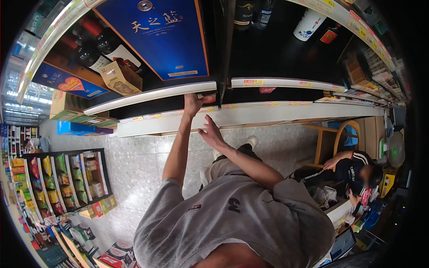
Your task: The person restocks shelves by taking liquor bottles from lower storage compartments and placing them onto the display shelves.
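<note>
My left hand [193, 104] reaches into the lower shelf, just under the white front edge of the upper shelf [156, 94]. Its fingers are closed on a small reddish item [208, 98], partly hidden in shadow. Below and to the right, my right hand [212, 133] hangs in front of the lower shelf's edge [250, 117], fingers apart and holding nothing. Above both hands stands a large blue box [156, 35] with gold lettering. To its left are dark bottles [96, 51] and a tan carton [119, 78].
Snack racks [67, 183] stand at the left over a grey floor [143, 156]. At the right, a person in dark clothes [355, 172] sits near a wooden chair [337, 138]. Bottles and a white cylinder [309, 24] stand on the upper right shelf.
</note>
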Motion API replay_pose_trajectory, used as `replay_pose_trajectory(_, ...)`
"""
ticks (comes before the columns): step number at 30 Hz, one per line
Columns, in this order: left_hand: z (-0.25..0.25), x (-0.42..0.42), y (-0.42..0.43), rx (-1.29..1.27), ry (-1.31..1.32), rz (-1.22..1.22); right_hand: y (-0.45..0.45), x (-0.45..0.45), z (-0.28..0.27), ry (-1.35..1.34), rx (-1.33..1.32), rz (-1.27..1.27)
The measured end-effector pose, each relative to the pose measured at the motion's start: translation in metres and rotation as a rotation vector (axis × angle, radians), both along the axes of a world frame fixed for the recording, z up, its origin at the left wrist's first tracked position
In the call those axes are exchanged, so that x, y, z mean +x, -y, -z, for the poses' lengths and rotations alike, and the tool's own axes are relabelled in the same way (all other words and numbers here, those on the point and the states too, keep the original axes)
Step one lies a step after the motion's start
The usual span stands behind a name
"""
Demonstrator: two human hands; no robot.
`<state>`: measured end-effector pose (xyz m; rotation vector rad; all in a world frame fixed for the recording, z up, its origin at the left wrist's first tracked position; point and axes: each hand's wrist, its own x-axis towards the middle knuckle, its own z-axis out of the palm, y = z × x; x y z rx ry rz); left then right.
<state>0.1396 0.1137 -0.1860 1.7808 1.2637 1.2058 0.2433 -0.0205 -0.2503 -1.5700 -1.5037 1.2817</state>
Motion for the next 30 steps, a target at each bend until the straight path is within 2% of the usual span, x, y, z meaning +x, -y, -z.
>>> replay_pose_trajectory(4, 0.007, 0.0, 0.003, -0.066, 0.04, -0.016, -0.011, 0.004, -0.005, -0.026, -0.013, 0.043)
replay_pose_trajectory(6, 0.007, -0.002, 0.005, -0.109, 0.065, -0.047, -0.023, 0.008, -0.006, -0.108, -0.044, 0.143)
replay_pose_trajectory(11, 0.011, -0.006, -0.001, 0.081, -0.098, -0.051, -0.056, 0.018, 0.008, -0.178, -0.122, 0.238)
replay_pose_trajectory(18, 0.018, -0.009, -0.004, 0.083, -0.166, -0.065, -0.075, 0.016, 0.002, -0.226, -0.154, 0.273)
replay_pose_trajectory(21, 0.018, -0.011, -0.004, -0.016, -0.071, 0.005, -0.073, 0.014, -0.002, -0.237, -0.175, 0.306)
replay_pose_trajectory(23, 0.011, -0.008, 0.001, -0.061, -0.037, -0.044, -0.071, 0.019, -0.017, -0.244, -0.229, 0.193)
replay_pose_trajectory(26, 0.003, -0.005, 0.014, -0.122, -0.047, -0.121, -0.075, 0.019, 0.007, -0.25, -0.217, 0.18)
replay_pose_trajectory(27, 0.004, -0.004, 0.018, -0.121, -0.045, -0.124, -0.075, 0.019, 0.017, -0.248, -0.217, 0.177)
replay_pose_trajectory(29, 0.012, -0.002, 0.023, 0.062, 0.056, -0.159, -0.076, 0.017, 0.026, -0.231, -0.195, 0.207)
replay_pose_trajectory(30, 0.016, -0.003, 0.027, 0.051, 0.041, -0.173, -0.077, 0.017, 0.03, -0.23, -0.194, 0.204)
